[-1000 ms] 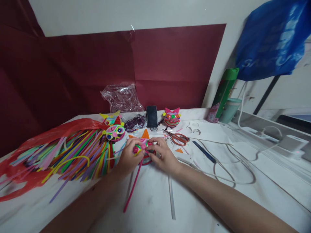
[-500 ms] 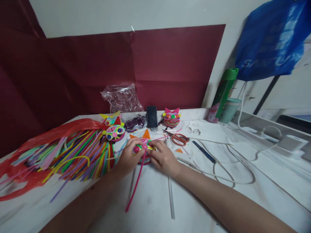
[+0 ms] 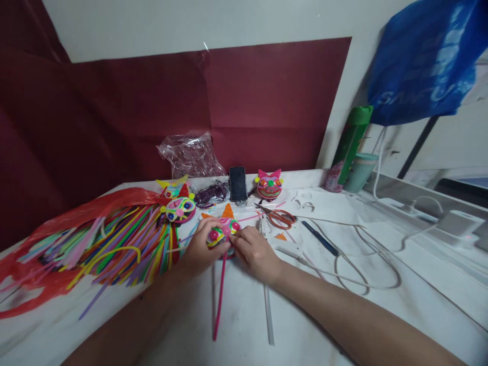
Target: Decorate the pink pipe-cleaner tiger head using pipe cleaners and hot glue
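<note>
The right hand (image 3: 256,252) pinches with thumb and fingertips close together at the lower front of a colorful mask-like figure (image 3: 224,233), where a pink strip (image 3: 219,300) hangs down toward the wearer. The left hand (image 3: 204,244) curls around the figure's left side, fingers over the top and thumb below. Both forearms reach in from the lower corners, converging on the figure at the middle of the white table (image 3: 244,315). The left hand and forearm partly cover the near end of the multicolored strips (image 3: 114,244). Beyond the figure stand a phone (image 3: 238,184) and a pink-eared figure (image 3: 269,185); orange-handled scissors (image 3: 280,217) lie to the right, near a white corded tool (image 3: 288,248) and a dark blue cutter (image 3: 319,238).
</note>
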Action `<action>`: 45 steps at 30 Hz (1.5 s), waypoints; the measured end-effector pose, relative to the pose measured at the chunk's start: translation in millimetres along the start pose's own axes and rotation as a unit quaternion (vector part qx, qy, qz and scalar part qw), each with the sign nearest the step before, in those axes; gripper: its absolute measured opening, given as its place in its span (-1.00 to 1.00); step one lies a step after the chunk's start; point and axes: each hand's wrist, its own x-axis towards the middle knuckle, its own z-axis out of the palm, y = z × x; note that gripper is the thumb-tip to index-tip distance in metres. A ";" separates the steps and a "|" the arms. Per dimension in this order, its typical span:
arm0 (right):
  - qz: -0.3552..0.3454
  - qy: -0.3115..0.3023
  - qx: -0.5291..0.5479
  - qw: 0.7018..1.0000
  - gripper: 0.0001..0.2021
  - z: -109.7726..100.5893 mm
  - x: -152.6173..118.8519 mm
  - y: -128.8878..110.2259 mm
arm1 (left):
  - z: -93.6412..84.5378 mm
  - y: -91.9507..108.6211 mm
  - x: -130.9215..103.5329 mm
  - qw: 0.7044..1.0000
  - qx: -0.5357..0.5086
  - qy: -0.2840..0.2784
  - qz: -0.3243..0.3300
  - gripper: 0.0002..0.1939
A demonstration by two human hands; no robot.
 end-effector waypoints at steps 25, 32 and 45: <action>0.097 0.080 0.202 0.971 -0.85 7.1 1.1 2.8 | 8.5 -1.9 0.5 0.999 -0.013 0.040 -0.029 -0.86; 0.314 0.126 0.299 0.892 -0.87 5.9 5.2 15.4 | 5.9 1.2 1.7 0.998 -0.005 0.036 -0.043 -0.86; 0.025 0.083 0.166 0.982 -0.84 2.6 2.0 7.5 | 8.3 -1.9 -0.1 0.999 -0.003 0.047 -0.015 -0.89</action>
